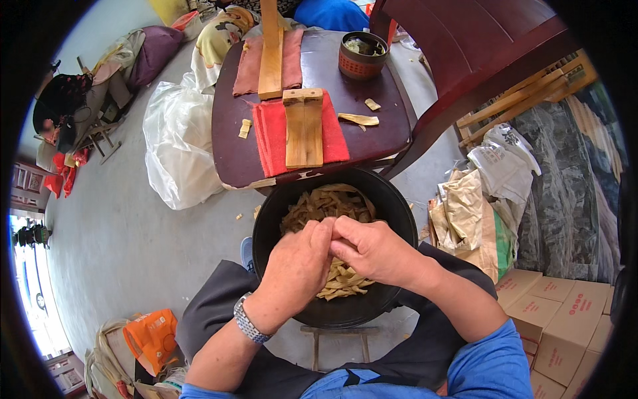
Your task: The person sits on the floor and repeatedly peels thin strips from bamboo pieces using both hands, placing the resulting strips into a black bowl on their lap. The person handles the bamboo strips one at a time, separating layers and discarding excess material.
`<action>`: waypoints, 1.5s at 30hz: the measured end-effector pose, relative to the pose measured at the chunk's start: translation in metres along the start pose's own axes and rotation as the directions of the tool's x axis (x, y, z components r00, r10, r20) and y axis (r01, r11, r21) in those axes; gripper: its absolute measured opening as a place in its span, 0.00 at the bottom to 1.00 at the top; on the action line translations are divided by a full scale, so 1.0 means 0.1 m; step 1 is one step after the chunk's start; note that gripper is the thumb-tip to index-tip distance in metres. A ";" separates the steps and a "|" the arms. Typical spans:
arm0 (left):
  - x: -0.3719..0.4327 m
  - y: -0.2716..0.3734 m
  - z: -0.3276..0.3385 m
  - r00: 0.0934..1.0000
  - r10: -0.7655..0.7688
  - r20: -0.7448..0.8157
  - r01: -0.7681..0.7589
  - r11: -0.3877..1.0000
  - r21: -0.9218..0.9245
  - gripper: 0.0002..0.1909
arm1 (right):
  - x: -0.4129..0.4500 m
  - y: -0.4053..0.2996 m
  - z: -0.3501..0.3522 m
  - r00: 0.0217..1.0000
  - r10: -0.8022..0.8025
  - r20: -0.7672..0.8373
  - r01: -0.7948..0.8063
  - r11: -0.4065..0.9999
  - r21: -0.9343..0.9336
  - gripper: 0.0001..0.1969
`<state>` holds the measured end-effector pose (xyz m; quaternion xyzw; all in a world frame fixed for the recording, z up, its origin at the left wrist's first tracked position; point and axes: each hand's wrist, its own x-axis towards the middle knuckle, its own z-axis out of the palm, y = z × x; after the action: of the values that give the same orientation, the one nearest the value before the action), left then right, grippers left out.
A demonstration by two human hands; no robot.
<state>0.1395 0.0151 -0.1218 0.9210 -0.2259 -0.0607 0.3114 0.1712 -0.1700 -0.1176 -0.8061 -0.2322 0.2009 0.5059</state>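
Observation:
My left hand (301,262), with a metal-band watch on its wrist, and my right hand (381,249) meet fingertip to fingertip above a black bucket (396,214) between my knees. The fingers of both are bent in a pinch. Whatever lies between them is hidden by the fingers. In the bucket, brownish peel-like plant pieces (324,202) fill the far side. Pale yellow plant strips (344,287) lie on the near side, partly covered by my hands.
Beyond the bucket, a dark red chair (227,134) holds a wooden block (304,134) on red cloth (336,137), a bowl (364,65) and plant scraps (359,119). A clear plastic bag (179,144) stands left. Paper sacks (466,209) and cardboard boxes (568,319) are right. A person (62,109) sits far left.

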 end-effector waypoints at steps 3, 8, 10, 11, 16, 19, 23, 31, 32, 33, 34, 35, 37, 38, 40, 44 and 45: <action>-0.14 -0.02 0.04 0.957 -0.127 0.260 0.165 0.978 -0.128 0.09 | -0.07 0.06 -0.07 0.959 0.020 0.281 0.032 0.984 -0.177 0.13; -0.34 -0.04 -0.08 0.742 0.157 0.651 0.177 0.892 -0.416 0.11 | -0.31 0.11 -0.06 0.800 -0.018 0.600 0.050 0.998 -0.037 0.23; -0.30 -0.08 -0.26 0.696 0.166 0.698 0.209 0.884 -0.418 0.13 | -0.35 0.03 -0.11 0.814 -0.046 0.579 0.058 0.998 -0.002 0.23; -0.27 -0.10 -0.38 0.677 0.166 0.717 0.221 0.883 -0.413 0.14 | -0.36 -0.03 -0.15 0.822 -0.067 0.566 0.072 0.997 0.013 0.24; -0.20 -0.20 -0.65 0.795 0.161 0.585 0.227 0.815 -0.533 0.11 | -0.31 -0.23 -0.24 0.894 -0.106 0.436 0.122 0.993 -0.009 0.20; -0.24 -0.26 -0.74 0.872 0.009 0.490 0.389 0.595 -0.704 0.09 | -0.28 -0.32 -0.35 0.930 0.005 0.368 -0.069 0.985 0.161 0.17; -0.23 -0.23 -0.75 0.985 -0.165 0.041 0.092 0.312 -0.946 0.11 | -0.29 -0.37 -0.51 0.906 0.122 0.405 -0.353 0.747 0.564 0.12; -0.09 -0.01 -0.41 0.935 -0.126 0.333 0.356 0.307 -0.883 0.15 | -0.29 -0.43 -0.58 0.970 0.124 0.207 -0.216 0.827 0.519 0.23; -0.07 0.05 -0.35 0.929 -0.091 0.359 0.371 0.216 -0.903 0.16 | -0.27 -0.36 -0.53 0.963 0.139 0.233 -0.199 0.946 0.257 0.23; -0.05 0.10 -0.32 0.922 -0.055 0.384 0.388 0.126 -0.913 0.18 | -0.24 -0.21 -0.33 0.985 -0.163 0.062 0.162 0.987 0.023 0.18; -0.05 0.07 -0.22 0.922 -0.029 0.385 0.386 0.077 -0.919 0.20 | -0.27 -0.15 -0.32 0.975 -0.211 0.066 0.217 0.969 -0.118 0.17; -0.04 0.06 -0.14 0.920 -0.061 0.387 0.391 0.052 -0.919 0.19 | -0.25 -0.14 -0.30 0.962 -0.259 0.080 0.271 0.928 -0.255 0.16; -0.01 0.08 -0.02 0.912 -0.118 0.393 0.395 -0.001 -0.919 0.19 | -0.23 -0.06 -0.25 0.955 -0.295 0.040 0.292 0.905 -0.309 0.17; 0.02 0.11 -0.03 0.910 -0.129 0.393 0.395 -0.013 -0.919 0.19 | -0.23 -0.03 -0.24 0.950 -0.311 0.020 0.299 0.892 -0.339 0.18; 0.06 0.13 -0.11 0.921 -0.155 0.358 0.373 0.083 -0.924 0.18 | -0.19 -0.05 -0.17 0.934 -0.335 -0.126 0.302 0.927 -0.221 0.21; 0.01 0.01 -0.12 0.917 -0.114 0.383 0.396 0.128 -0.909 0.16 | -0.21 -0.17 -0.21 0.995 0.084 -0.056 -0.077 0.990 0.121 0.30; 0.00 -0.01 -0.11 0.913 -0.079 0.400 0.407 0.094 -0.909 0.16 | -0.20 -0.16 -0.23 0.988 0.155 -0.018 -0.148 0.967 0.208 0.30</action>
<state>0.1427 0.0218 -0.1138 0.4981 -0.0107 -0.3591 0.7892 0.1650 -0.1916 -0.0920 -0.7679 -0.1391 0.2483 0.5738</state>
